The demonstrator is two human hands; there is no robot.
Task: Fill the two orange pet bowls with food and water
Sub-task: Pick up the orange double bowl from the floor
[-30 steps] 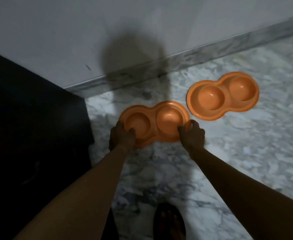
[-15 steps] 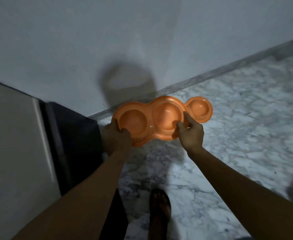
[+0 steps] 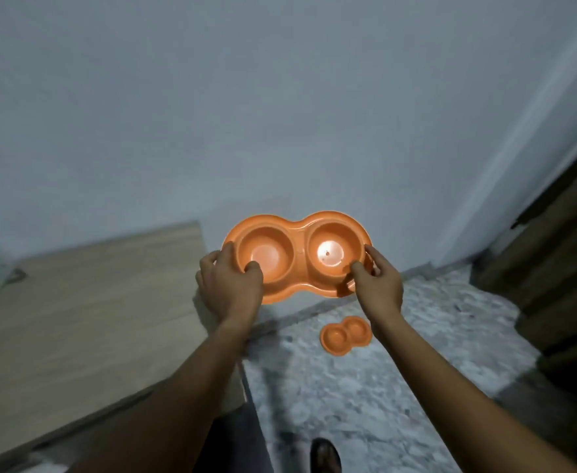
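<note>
I hold an orange double pet bowl [image 3: 299,233] up in front of the wall, well above the floor. My left hand [image 3: 229,288] grips its left end, thumb inside the left cup. My right hand [image 3: 377,285] grips its right end, thumb on the right cup's rim. Both cups look empty apart from a tiny speck in the right one. A second orange double pet bowl [image 3: 345,334] lies far below on the marble floor, empty.
A light wooden tabletop [image 3: 86,302] spreads out at the left, its corner just under my left hand. A pale wall [image 3: 280,114] fills the background. A dark wooden door or cabinet [image 3: 566,268] stands at right. My foot [image 3: 324,455] shows on the floor.
The bowl has come up from the floor to chest height in both hands. The view has risen, so the wooden tabletop appears and the second bowl looks small below.
</note>
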